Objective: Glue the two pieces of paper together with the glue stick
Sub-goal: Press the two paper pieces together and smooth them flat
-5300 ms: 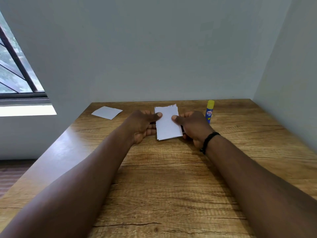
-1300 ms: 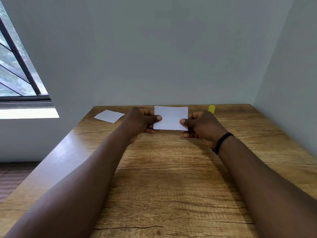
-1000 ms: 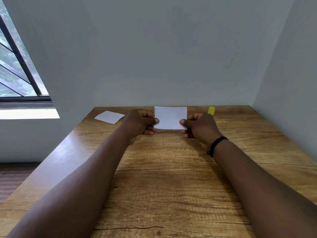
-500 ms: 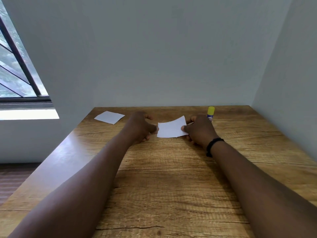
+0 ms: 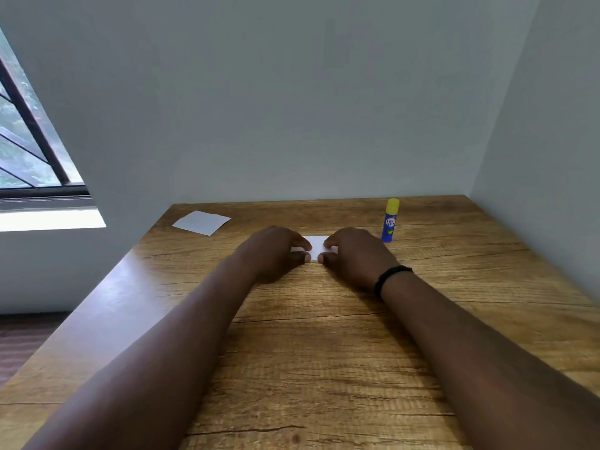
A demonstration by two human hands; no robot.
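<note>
We pressed our left hand [image 5: 276, 251] and right hand [image 5: 355, 254], fingers spread flat, on the white rectangular paper piece [image 5: 316, 246] left of the upright blue-yellow glue stick [image 5: 390, 220]; nothing gripped.

A brown wood-grain surface [image 5: 324, 368] with dark cracks running across its grain fills the lower part of the view, its left edge glossy with reflected light. It stands in a corner between a plain pale grey back wall [image 5: 276, 108] and a like-coloured side wall [image 5: 552, 157] on the right. On the left, a dark-framed window [image 5: 29, 151] with slanted bars sits above a bright white sill [image 5: 48, 219]. Dark wooden floor [image 5: 22, 342] shows at lower left.
</note>
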